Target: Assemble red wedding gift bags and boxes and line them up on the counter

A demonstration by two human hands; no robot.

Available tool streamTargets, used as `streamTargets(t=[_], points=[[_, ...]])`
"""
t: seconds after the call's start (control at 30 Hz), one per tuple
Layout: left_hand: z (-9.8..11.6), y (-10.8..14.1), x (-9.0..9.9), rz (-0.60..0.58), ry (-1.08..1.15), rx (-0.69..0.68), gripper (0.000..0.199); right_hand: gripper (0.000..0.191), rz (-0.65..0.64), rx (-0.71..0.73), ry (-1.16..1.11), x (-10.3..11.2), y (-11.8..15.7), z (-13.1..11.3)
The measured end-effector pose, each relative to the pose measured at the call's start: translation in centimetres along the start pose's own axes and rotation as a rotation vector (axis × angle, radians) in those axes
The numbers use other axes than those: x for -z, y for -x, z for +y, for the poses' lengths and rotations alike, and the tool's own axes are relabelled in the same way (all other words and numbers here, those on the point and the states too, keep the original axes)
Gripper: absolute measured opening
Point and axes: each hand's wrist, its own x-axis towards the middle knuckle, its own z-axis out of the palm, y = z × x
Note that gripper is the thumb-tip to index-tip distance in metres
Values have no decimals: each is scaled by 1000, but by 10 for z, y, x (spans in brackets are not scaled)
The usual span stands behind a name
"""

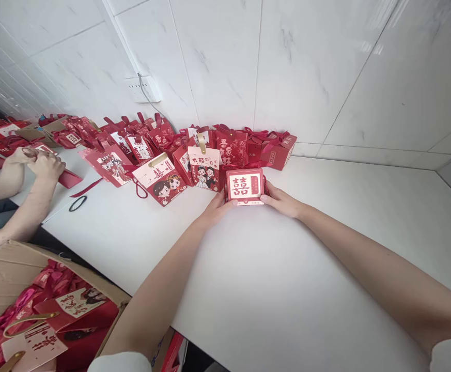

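Box [245, 181] in hand: small, red, cream double-happiness label toward the camera. It's at the near side of the gift box row [231, 147], above the table [271, 274]; can't tell if its base touches. Lid is hidden, contents not visible.

Left hand [213, 209] has the left side, thumb at the lower front corner. Right hand [283, 200] has the right side, thumb on the front face by the lower edge. Both hands curled round it, spread only as wide as the box; far fingers mostly hidden.

Row stands along the wall [287, 67]: red boxes, ribbon bows or strap handles, packed close. What's inside them doesn't show. Couple box [205, 173] upright just left of the held one; face box [162, 183] tilted beside it, red cord loop at its left.

Carton [0, 274] lower left: flaps up, top open, heaped with red boxes, magenta ribbons, gold handles, a couple of pale printed panels up.

Black ring [77, 203] flat on the table, near a loose ribbon [87, 188]. Co-worker's hands [46, 163] far left, at a red piece; their grip unclear.
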Motion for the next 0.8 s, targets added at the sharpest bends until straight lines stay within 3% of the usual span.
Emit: streamTargets(t=[0.57,0.8], points=[[-15,-8,1,68,-102,-75,60,80,12,11,51,0,-1,6],[-14,-8,-1,144,-125,-132,60,62,105,-106,-104,-11,-1,-9]])
